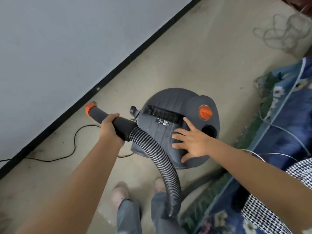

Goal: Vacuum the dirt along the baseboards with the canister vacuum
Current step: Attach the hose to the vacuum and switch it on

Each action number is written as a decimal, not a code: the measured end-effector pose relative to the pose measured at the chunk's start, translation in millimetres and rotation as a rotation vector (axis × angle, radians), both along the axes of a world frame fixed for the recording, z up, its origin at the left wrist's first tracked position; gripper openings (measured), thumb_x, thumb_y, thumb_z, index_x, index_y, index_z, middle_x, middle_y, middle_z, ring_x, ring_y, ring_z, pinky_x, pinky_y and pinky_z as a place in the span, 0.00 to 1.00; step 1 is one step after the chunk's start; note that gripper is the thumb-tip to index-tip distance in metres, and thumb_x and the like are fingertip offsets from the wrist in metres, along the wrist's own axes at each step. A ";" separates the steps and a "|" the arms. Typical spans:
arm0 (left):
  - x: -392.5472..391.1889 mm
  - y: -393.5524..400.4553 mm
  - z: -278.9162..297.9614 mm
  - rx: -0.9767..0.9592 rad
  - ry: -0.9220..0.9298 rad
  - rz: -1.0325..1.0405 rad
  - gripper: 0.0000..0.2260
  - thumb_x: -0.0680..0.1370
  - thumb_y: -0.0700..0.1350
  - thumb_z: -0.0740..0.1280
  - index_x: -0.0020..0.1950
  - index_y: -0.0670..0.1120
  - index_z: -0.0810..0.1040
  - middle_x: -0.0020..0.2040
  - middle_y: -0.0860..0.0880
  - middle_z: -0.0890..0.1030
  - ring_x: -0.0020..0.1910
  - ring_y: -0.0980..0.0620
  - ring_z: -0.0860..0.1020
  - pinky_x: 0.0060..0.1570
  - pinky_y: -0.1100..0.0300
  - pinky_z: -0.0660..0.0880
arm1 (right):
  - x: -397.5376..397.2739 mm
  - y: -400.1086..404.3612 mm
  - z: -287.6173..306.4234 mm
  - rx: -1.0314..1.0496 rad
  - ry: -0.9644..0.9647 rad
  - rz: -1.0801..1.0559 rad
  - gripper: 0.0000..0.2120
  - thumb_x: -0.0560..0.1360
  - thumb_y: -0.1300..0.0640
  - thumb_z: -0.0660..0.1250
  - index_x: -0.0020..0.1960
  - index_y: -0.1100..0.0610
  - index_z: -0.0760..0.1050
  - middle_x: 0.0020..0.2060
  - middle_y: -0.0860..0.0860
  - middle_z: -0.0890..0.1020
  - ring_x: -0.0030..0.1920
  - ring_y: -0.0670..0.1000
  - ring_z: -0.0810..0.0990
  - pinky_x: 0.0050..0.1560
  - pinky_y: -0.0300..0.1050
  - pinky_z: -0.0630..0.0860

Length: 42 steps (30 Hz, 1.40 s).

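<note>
1. Left hand point(109, 127) grips the dark hose handle point(108, 117), fingers wrapped round it; orange-ringed nozzle end point(90, 108) points at the black baseboard point(108, 78) and sits just beside it, low near the floor point(168, 56)
2. Right hand point(192, 141) lies flat with fingers spread on top of the grey canister vacuum point(168, 102), holding nothing, looks like it is steadying or nudging the body
3. Canister stands on the floor near the baseboard, between the wall point(50, 39) and a blue floral rug point(287, 115); orange knob point(204, 112) on its lid, open port just below the knob
4. Ribbed hose point(152, 149) loops from the handle down past the person's legs toward the bottom of view; where it joins the canister cannot be seen
5. Thin black power cord point(74, 147) snakes over the floor along the baseboard, left of the canister
6. Progress: judged early to mid; nozzle is at the baseboard line, so the suction pass seems under way or about to begin, cannot tell if the motor runs
7. Specks and smudges show on the floor by the baseboard near the cord, so that stretch looks undone; the long run of baseboard toward the top of view also looks left to do
8. Pale tangled cord point(283, 34) lies on the floor far right, well apart from the nozzle
</note>
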<state>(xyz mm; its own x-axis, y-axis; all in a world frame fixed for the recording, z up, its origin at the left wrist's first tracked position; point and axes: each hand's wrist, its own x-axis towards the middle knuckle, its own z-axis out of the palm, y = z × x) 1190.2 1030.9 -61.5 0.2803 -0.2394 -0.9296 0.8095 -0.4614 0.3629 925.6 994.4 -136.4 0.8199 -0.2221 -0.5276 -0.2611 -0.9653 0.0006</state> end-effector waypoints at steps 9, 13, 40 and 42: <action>49.8 -4.5 -4.3 0.054 -0.160 -0.158 0.17 0.70 0.44 0.71 0.55 0.38 0.75 0.43 0.43 0.78 0.38 0.44 0.77 0.34 0.56 0.74 | 121.2 -34.4 9.7 -0.216 -0.461 -0.403 0.29 0.58 0.44 0.78 0.50 0.63 0.81 0.43 0.57 0.82 0.41 0.57 0.82 0.43 0.47 0.78; 82.3 6.5 -12.3 0.077 -0.230 -0.175 0.14 0.71 0.42 0.71 0.53 0.39 0.75 0.39 0.45 0.77 0.34 0.47 0.76 0.31 0.58 0.72 | 179.2 -62.1 15.0 -0.244 -0.168 -0.593 0.29 0.75 0.42 0.63 0.66 0.63 0.69 0.59 0.59 0.75 0.54 0.57 0.76 0.43 0.47 0.77; 144.6 -26.1 -47.5 -0.009 -0.131 -0.547 0.12 0.72 0.39 0.69 0.52 0.39 0.73 0.38 0.43 0.76 0.34 0.44 0.74 0.37 0.52 0.77 | 177.0 -153.6 -0.9 -0.182 -0.040 -1.320 0.27 0.81 0.45 0.50 0.70 0.64 0.57 0.58 0.63 0.75 0.58 0.62 0.74 0.40 0.48 0.67; 143.3 -34.0 -50.0 -0.023 -0.115 -0.582 0.12 0.72 0.40 0.70 0.53 0.38 0.74 0.39 0.43 0.76 0.35 0.43 0.74 0.43 0.47 0.77 | 168.6 -165.2 -0.2 -0.174 -0.067 -1.486 0.26 0.81 0.46 0.50 0.69 0.64 0.57 0.60 0.62 0.74 0.60 0.62 0.73 0.43 0.48 0.67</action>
<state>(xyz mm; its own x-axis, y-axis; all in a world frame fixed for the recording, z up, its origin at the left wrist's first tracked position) 1333.5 996.9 -111.5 0.1959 -0.4036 -0.8937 0.3804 -0.8088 0.4486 1094.2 829.3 -136.6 -0.1832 -0.9072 -0.3787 -0.9823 0.1846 0.0331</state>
